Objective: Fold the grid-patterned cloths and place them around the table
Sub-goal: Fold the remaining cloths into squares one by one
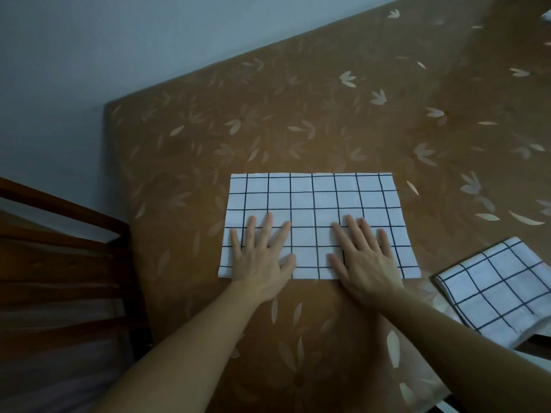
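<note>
A white cloth with a black grid lies flat as a wide rectangle on the brown leaf-patterned table. My left hand presses flat on its near left part, fingers spread. On the cloth's near right part rests my right hand, also flat with straight fingers. A second grid cloth, folded smaller, lies at the right near the table's edge.
A dark wooden chair stands at the left, close against the table's side. A pale wall runs behind the table's far edge. Another white item shows at the top right corner.
</note>
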Available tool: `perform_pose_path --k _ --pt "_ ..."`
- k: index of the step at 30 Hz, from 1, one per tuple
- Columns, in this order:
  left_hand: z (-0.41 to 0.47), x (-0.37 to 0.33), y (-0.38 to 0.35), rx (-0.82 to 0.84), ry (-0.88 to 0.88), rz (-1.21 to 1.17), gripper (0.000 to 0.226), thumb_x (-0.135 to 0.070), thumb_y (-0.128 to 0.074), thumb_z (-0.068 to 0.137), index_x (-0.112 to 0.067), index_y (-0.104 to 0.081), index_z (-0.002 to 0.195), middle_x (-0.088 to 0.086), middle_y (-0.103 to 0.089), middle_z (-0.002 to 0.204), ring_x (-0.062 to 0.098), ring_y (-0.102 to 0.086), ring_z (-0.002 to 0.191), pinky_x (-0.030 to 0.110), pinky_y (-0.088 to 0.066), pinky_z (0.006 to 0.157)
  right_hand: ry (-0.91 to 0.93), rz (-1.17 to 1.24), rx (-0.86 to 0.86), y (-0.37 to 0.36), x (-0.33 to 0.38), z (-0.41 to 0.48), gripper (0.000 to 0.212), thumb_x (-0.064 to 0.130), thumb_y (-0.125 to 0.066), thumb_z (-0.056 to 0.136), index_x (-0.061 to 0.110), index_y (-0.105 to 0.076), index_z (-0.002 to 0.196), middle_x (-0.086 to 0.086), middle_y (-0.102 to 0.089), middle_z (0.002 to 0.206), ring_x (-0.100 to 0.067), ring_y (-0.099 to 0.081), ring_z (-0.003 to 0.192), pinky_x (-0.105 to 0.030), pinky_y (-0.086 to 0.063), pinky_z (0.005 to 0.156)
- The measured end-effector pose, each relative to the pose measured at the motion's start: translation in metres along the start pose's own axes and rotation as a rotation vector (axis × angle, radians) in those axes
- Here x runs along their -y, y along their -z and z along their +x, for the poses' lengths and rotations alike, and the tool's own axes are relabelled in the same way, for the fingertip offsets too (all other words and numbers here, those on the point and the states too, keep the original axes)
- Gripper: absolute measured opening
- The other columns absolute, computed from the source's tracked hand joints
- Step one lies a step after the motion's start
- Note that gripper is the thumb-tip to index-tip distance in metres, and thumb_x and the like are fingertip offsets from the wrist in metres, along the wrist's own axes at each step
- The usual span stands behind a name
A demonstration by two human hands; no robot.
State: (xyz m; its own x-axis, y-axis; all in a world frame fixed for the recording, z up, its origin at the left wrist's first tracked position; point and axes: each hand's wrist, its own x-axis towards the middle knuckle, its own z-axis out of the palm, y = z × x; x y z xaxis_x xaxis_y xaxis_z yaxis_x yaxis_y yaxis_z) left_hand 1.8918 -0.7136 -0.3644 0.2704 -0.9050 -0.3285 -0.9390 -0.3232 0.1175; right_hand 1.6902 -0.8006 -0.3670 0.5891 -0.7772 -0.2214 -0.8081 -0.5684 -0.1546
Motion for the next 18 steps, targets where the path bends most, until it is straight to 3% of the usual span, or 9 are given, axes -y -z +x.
perform_pose_path --k 6,14,18 --pt "0.004 -0.04 -0.001 -0.097 -0.046 -0.079 0.059 -0.043 -0.022 0.101 -0.039 0.006 0.153 -0.006 0.012 0.163 0.02 0.018 0.148 0.054 0.01 0.118 0.017 0.121 -0.032 -0.006 0.041 0.0 0.058 0.048 -0.018 0.101 0.03 0.003 0.153 0.001 0.01 0.161 -0.02 0.019 0.145 -0.044 0.013 0.116" --pt "-0.006 0.004 -0.01 -0.07 0.032 -0.006 0.065 -0.042 -0.006 0.09 -0.036 0.014 0.152 -0.002 0.016 0.162 0.021 0.019 0.148 0.05 0.008 0.119 -0.069 0.073 -0.042 -0.007 -0.001 -0.006 0.062 0.056 -0.012 0.098 0.031 0.004 0.152 0.004 0.009 0.161 -0.014 0.017 0.146 -0.042 0.012 0.118" --pt "-0.002 -0.003 -0.003 -0.064 0.057 -0.032 0.064 -0.041 -0.016 0.096 -0.035 0.014 0.152 -0.001 0.017 0.162 0.022 0.02 0.148 0.053 0.008 0.118 -0.124 0.08 -0.032 -0.001 -0.003 -0.006 0.062 0.053 -0.016 0.099 0.028 0.001 0.153 0.003 0.007 0.162 -0.017 0.015 0.147 -0.044 0.011 0.117"
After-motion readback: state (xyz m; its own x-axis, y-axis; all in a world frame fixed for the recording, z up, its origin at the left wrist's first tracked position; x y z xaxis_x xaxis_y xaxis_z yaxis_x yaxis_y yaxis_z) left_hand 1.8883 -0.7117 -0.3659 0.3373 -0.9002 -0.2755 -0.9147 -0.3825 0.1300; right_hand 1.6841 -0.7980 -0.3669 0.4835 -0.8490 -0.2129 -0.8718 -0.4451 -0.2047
